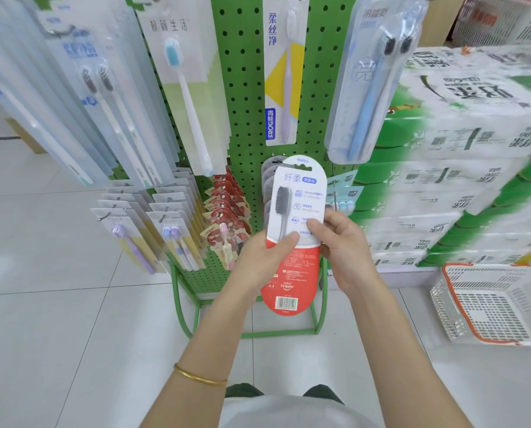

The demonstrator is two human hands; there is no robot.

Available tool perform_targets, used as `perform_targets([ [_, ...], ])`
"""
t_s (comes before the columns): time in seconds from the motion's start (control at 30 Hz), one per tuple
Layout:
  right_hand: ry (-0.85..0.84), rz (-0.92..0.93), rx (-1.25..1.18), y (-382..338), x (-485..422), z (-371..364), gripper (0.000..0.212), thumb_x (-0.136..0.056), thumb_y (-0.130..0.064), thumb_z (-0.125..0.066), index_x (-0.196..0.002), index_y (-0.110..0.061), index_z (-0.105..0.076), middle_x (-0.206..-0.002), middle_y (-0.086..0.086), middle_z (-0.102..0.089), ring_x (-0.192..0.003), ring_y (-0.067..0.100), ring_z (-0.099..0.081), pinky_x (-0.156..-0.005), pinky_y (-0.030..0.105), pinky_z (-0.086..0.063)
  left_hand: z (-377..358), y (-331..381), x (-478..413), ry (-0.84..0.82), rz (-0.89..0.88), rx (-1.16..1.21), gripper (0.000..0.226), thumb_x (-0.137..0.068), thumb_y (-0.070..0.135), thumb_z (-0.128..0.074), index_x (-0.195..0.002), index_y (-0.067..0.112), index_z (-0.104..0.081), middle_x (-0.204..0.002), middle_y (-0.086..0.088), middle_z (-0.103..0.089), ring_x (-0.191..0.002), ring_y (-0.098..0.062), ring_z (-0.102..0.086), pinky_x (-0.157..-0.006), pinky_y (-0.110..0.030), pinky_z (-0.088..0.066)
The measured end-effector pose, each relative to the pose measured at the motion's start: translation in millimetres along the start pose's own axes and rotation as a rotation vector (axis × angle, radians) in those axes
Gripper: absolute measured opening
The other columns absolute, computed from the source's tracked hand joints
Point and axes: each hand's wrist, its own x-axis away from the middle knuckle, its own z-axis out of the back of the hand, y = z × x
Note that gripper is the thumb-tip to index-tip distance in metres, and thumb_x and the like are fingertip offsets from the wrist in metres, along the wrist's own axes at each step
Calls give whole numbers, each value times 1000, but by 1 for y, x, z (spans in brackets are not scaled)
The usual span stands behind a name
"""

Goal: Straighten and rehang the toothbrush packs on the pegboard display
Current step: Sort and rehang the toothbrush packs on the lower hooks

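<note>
The person holds 1 toothbrush pack (298, 199) with 2 hands in front of the green pegboard (242, 88). The left hand (264, 261) grips the left edge of the pack: the thumb lies across the front, where the white part meets the red part, and the fingers go behind the card, out of sight. The right hand (344, 251) pinches the right edge, with the thumb on the front and the fingers behind. The pack stands almost upright, with its barcode end below the fingers and its rounded top above them. Just behind that top, a row of similar packs (267, 180) hangs low on the board. Left of the fingers hang red packs (227, 205). Right of the fingers stand stacked tissue cartons (443, 180), and lower down a white and orange basket (489, 304) sits on the floor. A gold bracelet (199, 376) is on the left wrist.
</note>
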Motion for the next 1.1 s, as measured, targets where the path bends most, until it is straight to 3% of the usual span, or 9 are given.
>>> perform_targets([
  [0.1, -96, -36, 20, 2, 1, 6, 16, -89, -4, -58, -99, -13, -68, -90, 1, -74, -78, 15, -68, -68, 26, -55, 4, 5, -8, 80, -5, -1, 28, -95, 38, -52, -109, 15, -60, -95, 0, -72, -79, -15, -71, -64, -30, -56],
  [0.27, -270, -114, 122, 10, 6, 11, 13, -86, -6, -62, -95, -12, -69, -87, 4, -74, -76, 17, -68, -69, 28, -53, 14, 14, -19, 314, -194, 54, 13, -96, 27, -54, -106, 18, -54, -97, 8, -63, -83, -5, -63, -62, -19, -52],
  [0.4, -327, -157, 113, 16, 7, 12, 12, -81, -12, -72, -91, -13, -67, -89, 6, -71, -78, 20, -65, -69, 29, -53, 20, 7, -22, 249, -156, 182, 8, -96, 22, -54, -100, 17, -60, -91, 1, -68, -77, -10, -65, -70, -33, -54],
  [0.57, -502, -371, -168, 27, 6, 10, 99, -58, -46, -87, -132, 2, -43, -128, 25, -55, -111, 35, -55, -100, 52, -41, 20, 4, -23, 59, -131, 368, 17, -99, 21, -46, -104, 12, -59, -92, -6, -67, -82, -19, -64, -64, -29, -51],
  [0.63, -570, -395, -271, 33, 7, 8, 106, -59, -46, -86, -140, 0, -36, -136, 27, -48, -117, 39, -53, -103, 53, -38, 19, 6, -25, 20, -136, 363, 17, -100, 22, -45, -102, 15, -60, -89, -5, -66, -79, -19, -62, -57, -27, -49],
  [0.73, -613, -384, -337, 37, 8, 7, 89, -60, -47, -85, -134, -9, -50, -132, 23, -54, -119, 37, -55, -104, 54, -40, 15, 7, -27, -18, -135, 269, 17, -100, 22, -45, -103, 17, -61, -89, -5, -66, -74, -18, -62, -47, -20, -45],
  [0.9, -389, -293, -159, 38, 6, 20, 95, -45, -43, -91, -125, -9, -53, -116, 10, -62, -109, 25, -58, -98, 43, -45, 14, 10, -34, 155, -210, 70, 18, -97, 18, -52, -113, 24, -59, -118, 4, -61, -109, -10, -59, -87, -27, -51],
  [0.97, -235, -258, 6, 39, 8, 27, 84, -43, -37, -88, -116, -17, -53, -112, 2, -62, -109, 22, -57, -93, 35, -45, 18, 10, -35, 254, -208, 32, 20, -96, 15, -52, -114, 23, -57, -116, 6, -61, -105, -10, -58, -85, -23, -51],
  [1.1, 30, -227, 492, 54, 6, 18, 69, -64, -24, -86, -113, -19, -39, -114, -2, -47, -106, 17, -49, -76, 20, -39, 22, 5, -39, 278, -183, 20, 21, -96, 8, -50, -107, 24, -57, -112, 4, -62, -99, -11, -59, -76, -21, -50],
])
